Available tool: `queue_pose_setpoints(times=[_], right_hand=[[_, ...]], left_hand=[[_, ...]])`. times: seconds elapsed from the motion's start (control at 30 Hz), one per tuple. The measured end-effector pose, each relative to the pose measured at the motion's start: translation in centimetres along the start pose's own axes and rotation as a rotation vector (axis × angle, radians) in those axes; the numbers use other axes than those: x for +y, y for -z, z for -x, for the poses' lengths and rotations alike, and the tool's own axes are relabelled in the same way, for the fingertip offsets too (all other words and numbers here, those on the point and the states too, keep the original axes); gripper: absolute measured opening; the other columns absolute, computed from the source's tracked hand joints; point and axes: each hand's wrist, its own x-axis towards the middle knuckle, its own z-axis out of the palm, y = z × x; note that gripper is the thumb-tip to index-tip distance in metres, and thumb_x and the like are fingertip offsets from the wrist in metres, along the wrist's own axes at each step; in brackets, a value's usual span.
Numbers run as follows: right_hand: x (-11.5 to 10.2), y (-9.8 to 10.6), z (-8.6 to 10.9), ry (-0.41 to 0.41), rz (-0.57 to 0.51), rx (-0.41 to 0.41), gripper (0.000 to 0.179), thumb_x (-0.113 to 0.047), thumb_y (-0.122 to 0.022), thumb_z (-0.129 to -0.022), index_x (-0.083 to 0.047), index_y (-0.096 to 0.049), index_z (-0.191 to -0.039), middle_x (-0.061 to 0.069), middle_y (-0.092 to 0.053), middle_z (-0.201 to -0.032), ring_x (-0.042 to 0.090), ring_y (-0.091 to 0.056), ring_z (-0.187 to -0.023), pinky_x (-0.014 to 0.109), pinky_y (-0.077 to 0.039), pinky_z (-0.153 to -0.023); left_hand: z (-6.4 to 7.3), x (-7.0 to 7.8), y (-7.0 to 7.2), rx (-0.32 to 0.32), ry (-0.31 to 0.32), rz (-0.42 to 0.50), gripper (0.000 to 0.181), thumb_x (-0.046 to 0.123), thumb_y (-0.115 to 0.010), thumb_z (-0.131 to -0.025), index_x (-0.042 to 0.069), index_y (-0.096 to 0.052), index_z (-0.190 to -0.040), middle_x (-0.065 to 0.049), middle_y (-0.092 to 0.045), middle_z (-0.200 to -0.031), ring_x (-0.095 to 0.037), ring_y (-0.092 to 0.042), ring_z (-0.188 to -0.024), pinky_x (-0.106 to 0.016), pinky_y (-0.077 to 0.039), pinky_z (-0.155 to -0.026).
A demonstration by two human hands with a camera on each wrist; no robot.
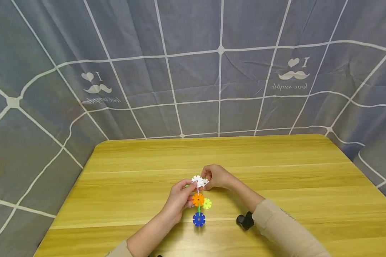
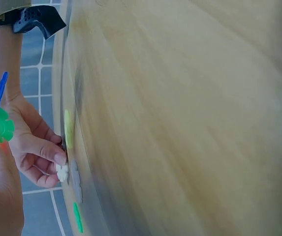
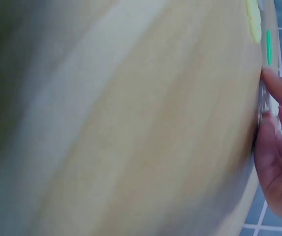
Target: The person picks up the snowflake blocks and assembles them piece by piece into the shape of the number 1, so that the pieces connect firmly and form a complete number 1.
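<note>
My left hand (image 1: 179,200) holds a chain of notched plastic discs, pinching it by a white disc (image 1: 197,181) at its far end. From there the chain runs towards me through an orange disc (image 1: 198,200) and a green disc (image 2: 2,129) to a blue disc (image 1: 199,219). Close beside it, my right hand (image 1: 220,176) pinches another white disc (image 1: 205,182) between thumb and fingers. That disc's edge is at the chain's white disc; whether the two are joined I cannot tell. In the right wrist view, the right fingers partly hide it.
A yellow disc (image 1: 207,203) lies on the wooden table (image 1: 260,157) under the chain. Near it in the left wrist view are a pale disc (image 2: 76,183) and a loose green disc (image 2: 78,218). A black object (image 1: 245,221) is by the right forearm. A grey curtain (image 1: 193,78) hangs behind.
</note>
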Motion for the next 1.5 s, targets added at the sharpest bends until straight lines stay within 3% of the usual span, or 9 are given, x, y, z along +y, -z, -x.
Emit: queue_pose_setpoints(times=[0.2, 0.37, 0.77, 0.9, 1.17, 1.5], right_hand=[[0.7, 0.6, 0.4, -0.013, -0.177, -0.057, 0.021, 0.012, -0.07, -0.073, 0.002, -0.06, -0.089, 0.002, -0.052, -0.06, 0.011, -0.045, -0.052, 0.02, -0.037, -0.048], [1.3, 0.8, 0.7, -0.011, -0.27, -0.083, 0.017, 0.008, -0.067, -0.078, 0.005, -0.062, -0.095, 0.002, -0.055, -0.059, 0.012, -0.047, -0.05, 0.021, -0.042, -0.048], [1.5, 2.6, 1.4, 0.082, -0.484, -0.102, 0.029, 0.005, -0.06, -0.087, 0.015, -0.055, -0.113, 0.003, -0.064, -0.071, 0.013, -0.058, -0.061, 0.028, -0.054, -0.063], [1.0, 3.0, 1.7, 0.124, -0.546, -0.097, 0.027, 0.005, -0.057, -0.088, 0.016, -0.054, -0.113, 0.005, -0.065, -0.077, 0.012, -0.06, -0.065, 0.025, -0.053, -0.063], [0.3, 3.2, 2.3, 0.211, -0.57, -0.161, 0.026, 0.004, -0.053, -0.091, 0.019, -0.05, -0.112, 0.003, -0.061, -0.079, 0.012, -0.056, -0.067, 0.023, -0.049, -0.063], [0.2, 3.3, 2.7, 0.266, -0.625, -0.166, 0.028, 0.002, -0.052, -0.092, 0.022, -0.044, -0.11, 0.005, -0.056, -0.079, 0.013, -0.052, -0.067, 0.024, -0.047, -0.062]], left_hand=[[0.0, 0.0, -0.4, -0.005, -0.007, 0.0, 0.021, 0.016, -0.055, -0.094, -0.002, -0.058, -0.105, -0.006, -0.068, -0.09, -0.003, -0.052, -0.051, -0.013, -0.041, -0.044], [0.0, -0.1, -0.5, -0.002, 0.003, -0.008, 0.02, 0.016, -0.056, -0.094, -0.001, -0.059, -0.104, -0.006, -0.069, -0.09, -0.002, -0.05, -0.05, -0.012, -0.04, -0.044], [0.0, -0.3, -0.7, -0.046, -0.01, -0.009, 0.02, 0.014, -0.055, -0.094, -0.003, -0.059, -0.103, -0.015, -0.068, -0.096, -0.007, -0.062, -0.06, -0.02, -0.053, -0.056], [0.0, -0.3, -1.0, -0.066, -0.009, -0.002, 0.021, 0.014, -0.055, -0.094, -0.004, -0.059, -0.105, -0.017, -0.068, -0.098, -0.007, -0.062, -0.06, -0.02, -0.053, -0.056], [0.3, -0.5, -1.2, -0.11, -0.01, -0.017, 0.023, 0.013, -0.052, -0.095, -0.005, -0.057, -0.108, -0.015, -0.068, -0.095, -0.008, -0.063, -0.064, -0.02, -0.053, -0.058], [0.1, -0.6, -1.4, -0.128, -0.006, -0.021, 0.025, 0.014, -0.054, -0.095, -0.004, -0.058, -0.11, -0.018, -0.068, -0.098, -0.008, -0.065, -0.065, -0.021, -0.054, -0.058]])
